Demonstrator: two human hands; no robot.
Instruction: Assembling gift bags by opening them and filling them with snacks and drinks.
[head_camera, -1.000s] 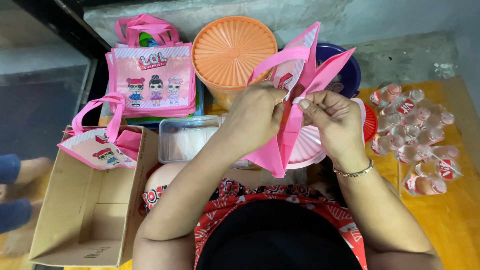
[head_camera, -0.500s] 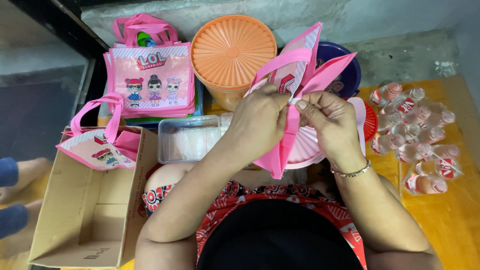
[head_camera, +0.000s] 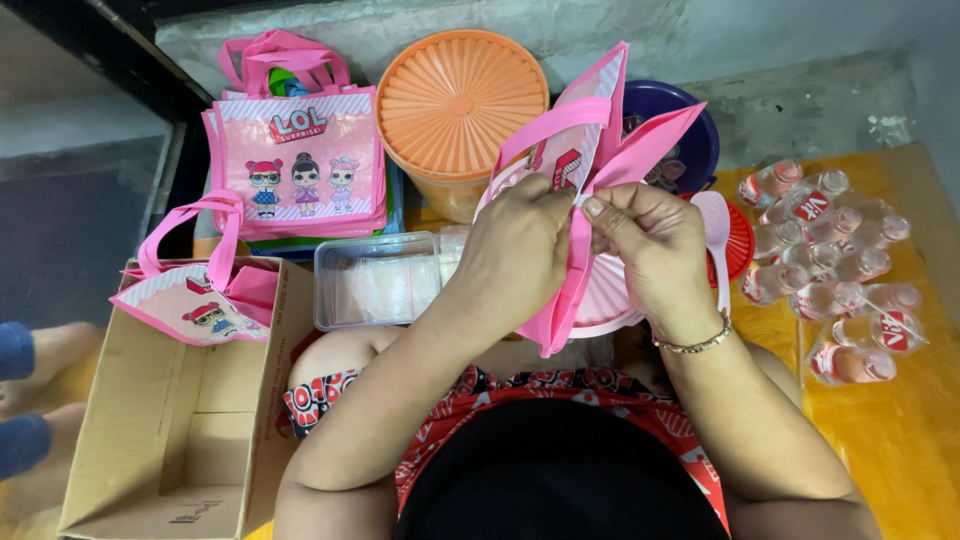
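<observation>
A pink cloth gift bag with a cartoon print is held up in front of me by both hands. My left hand grips its left side near the mouth. On the right edge, my right hand pinches the fabric with thumb and fingers; it wears a thin bracelet. The bag's top flaps spread apart above my fingers. Its lower corner hangs down between my wrists, over a pink ribbed plate.
A stack of matching pink bags lies at the back left. One more pink bag rests on an open cardboard box. An orange lidded tub, a clear plastic container, a blue basin, several small bottles.
The bag's upper flaps have shifted slightly as my fingers work at its mouth. My hands stay in the same place.
</observation>
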